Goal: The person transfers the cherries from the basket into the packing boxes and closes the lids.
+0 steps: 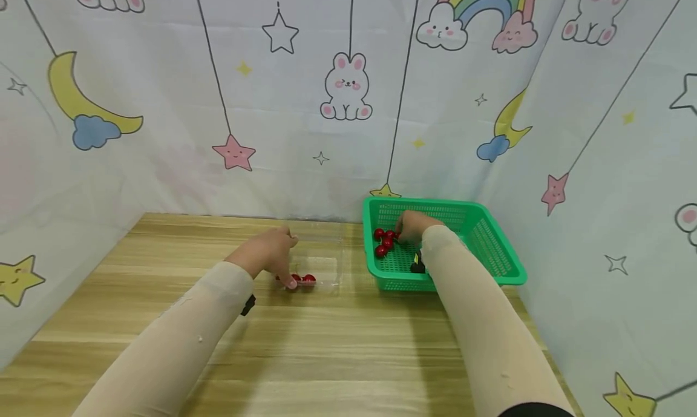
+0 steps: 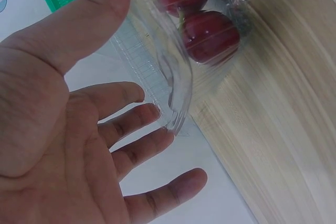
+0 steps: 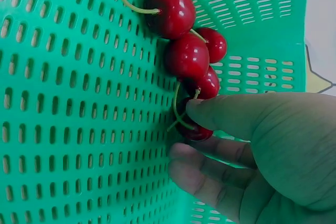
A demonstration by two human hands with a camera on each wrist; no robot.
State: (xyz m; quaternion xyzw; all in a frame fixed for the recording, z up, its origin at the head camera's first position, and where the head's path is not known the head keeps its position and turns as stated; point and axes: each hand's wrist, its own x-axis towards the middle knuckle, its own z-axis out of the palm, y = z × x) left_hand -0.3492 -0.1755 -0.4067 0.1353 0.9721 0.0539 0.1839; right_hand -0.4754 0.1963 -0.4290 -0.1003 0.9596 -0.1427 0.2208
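In the right wrist view, my right hand [image 3: 247, 150] is down inside the green basket [image 3: 94, 129], thumb and fingers around a red cherry [image 3: 195, 132] with a green stem. Several more cherries [image 3: 186, 56] lie against it in a row along the basket. At the left side of a clear plastic box [image 2: 178, 77] is my left hand [image 2: 89, 124]; its fingers are spread and loosely bent, with fingertips right at the box's rim. Glossy red cherries [image 2: 210, 38] show through the box wall, near the thumb. In the head view they sit at the box's front edge.
The basket [image 1: 452, 282] stands at the back right of the wooden table [image 1: 327, 356], right of the clear box [image 1: 327, 265]. A white printed curtain [image 1: 305, 120] hangs right behind both. A small black object [image 1: 417, 264] shows by the right wrist.
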